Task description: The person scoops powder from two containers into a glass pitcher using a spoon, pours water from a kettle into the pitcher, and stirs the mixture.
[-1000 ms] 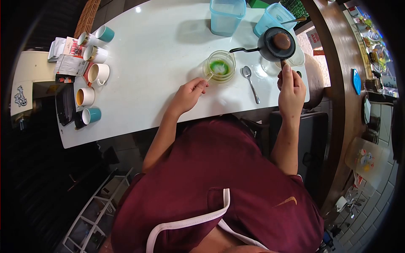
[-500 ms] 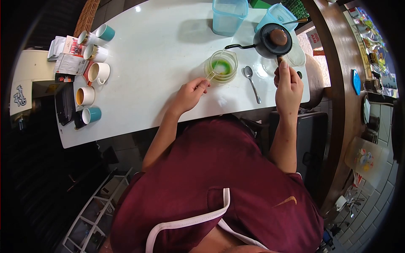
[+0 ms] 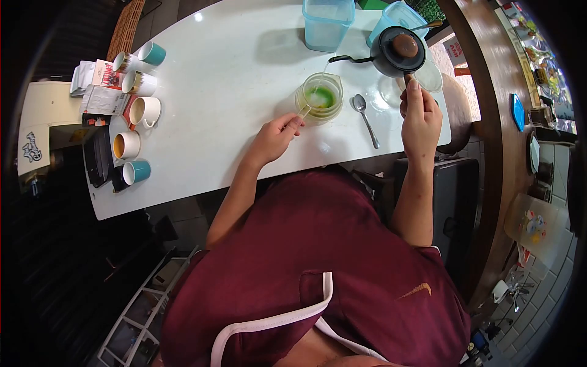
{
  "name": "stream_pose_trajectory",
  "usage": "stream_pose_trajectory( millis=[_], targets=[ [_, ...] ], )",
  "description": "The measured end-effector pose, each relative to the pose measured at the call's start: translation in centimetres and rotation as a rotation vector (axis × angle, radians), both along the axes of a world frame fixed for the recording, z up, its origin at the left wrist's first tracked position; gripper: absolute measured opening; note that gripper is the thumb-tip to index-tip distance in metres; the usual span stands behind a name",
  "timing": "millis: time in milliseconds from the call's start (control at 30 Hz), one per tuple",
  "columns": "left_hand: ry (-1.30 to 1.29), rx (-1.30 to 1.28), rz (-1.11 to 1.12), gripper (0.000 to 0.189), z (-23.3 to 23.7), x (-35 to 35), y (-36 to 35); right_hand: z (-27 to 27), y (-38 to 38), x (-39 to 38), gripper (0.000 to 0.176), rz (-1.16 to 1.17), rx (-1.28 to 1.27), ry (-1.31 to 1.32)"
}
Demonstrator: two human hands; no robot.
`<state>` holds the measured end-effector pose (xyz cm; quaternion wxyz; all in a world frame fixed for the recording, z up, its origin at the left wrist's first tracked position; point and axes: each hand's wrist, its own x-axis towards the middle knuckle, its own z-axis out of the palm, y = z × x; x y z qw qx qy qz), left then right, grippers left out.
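My right hand (image 3: 420, 116) grips the handle of a black gooseneck kettle (image 3: 391, 56), whose spout points left. A thin stream of water falls from the spout tip into a clear glass jug (image 3: 310, 110) with green liquid (image 3: 320, 98) in it. The fingers of my left hand (image 3: 274, 137) are closed on the jug's handle. Just right of the jug, a metal spoon (image 3: 367, 121) lies on the white table (image 3: 208, 122).
Several cups, among them a cream mug (image 3: 145, 112) and a teal cup (image 3: 136, 172), line the left side near paper packets (image 3: 103, 100). Light-blue containers (image 3: 328, 27) stand at the back. A clear lid-like dish (image 3: 429, 78) sits behind my right hand.
The view has shifted slightly. The kettle stays raised and the stream still runs into the jug, with the green liquid's surface looking a little different. Both hands keep their holds.
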<state>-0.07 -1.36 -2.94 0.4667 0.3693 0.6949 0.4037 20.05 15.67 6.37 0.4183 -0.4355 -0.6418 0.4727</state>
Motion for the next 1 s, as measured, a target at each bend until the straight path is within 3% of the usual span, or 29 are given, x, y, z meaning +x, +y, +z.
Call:
stream_pose_trajectory(
  millis=[1000],
  targets=[
    [0.007, -0.003, -0.007, 0.036, -0.8, 0.0, -0.1, 0.9, -2.0, 2.1, 0.036, 0.015, -0.047, -0.035]
  ],
)
